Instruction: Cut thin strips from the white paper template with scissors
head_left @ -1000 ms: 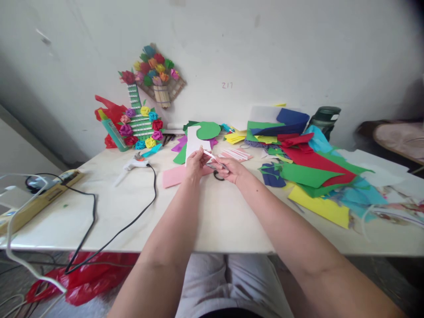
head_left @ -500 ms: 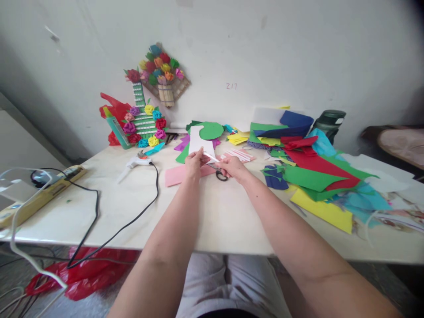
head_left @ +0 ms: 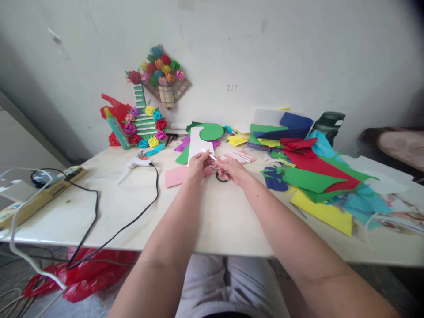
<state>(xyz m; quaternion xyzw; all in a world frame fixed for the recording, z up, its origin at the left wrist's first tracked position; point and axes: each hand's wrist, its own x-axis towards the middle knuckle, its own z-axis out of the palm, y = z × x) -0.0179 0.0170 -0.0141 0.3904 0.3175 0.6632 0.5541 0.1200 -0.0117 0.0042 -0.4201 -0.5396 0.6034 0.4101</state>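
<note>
Between my two hands runs a thin white paper strip point(head_left: 209, 154), slanting down to the right. My left hand point(head_left: 199, 164) pinches its upper end, and my right hand point(head_left: 231, 169) has its fingers closed on the lower end. Black-handled scissors point(head_left: 221, 177) lie on the table beneath my right hand, partly covered by it. Just beyond my left hand is a white paper cutout point(head_left: 197, 143) over green paper point(head_left: 212, 131). Several white strips point(head_left: 241, 156) rest on pink paper behind my right hand. Another pink sheet point(head_left: 175, 176) lies left of my left hand.
A white glue gun point(head_left: 137, 163) with a black cord lies at left, near a power strip point(head_left: 62, 181). A flower-trimmed guitar craft point(head_left: 145, 121) and a glue bottle point(head_left: 118, 132) stand behind. Coloured paper point(head_left: 311, 176) is heaped at right, with a dark bottle point(head_left: 327, 123) beyond.
My hands have drawn slightly closer together along the white strip. My right hand has shifted a little left and now covers more of the scissors.
</note>
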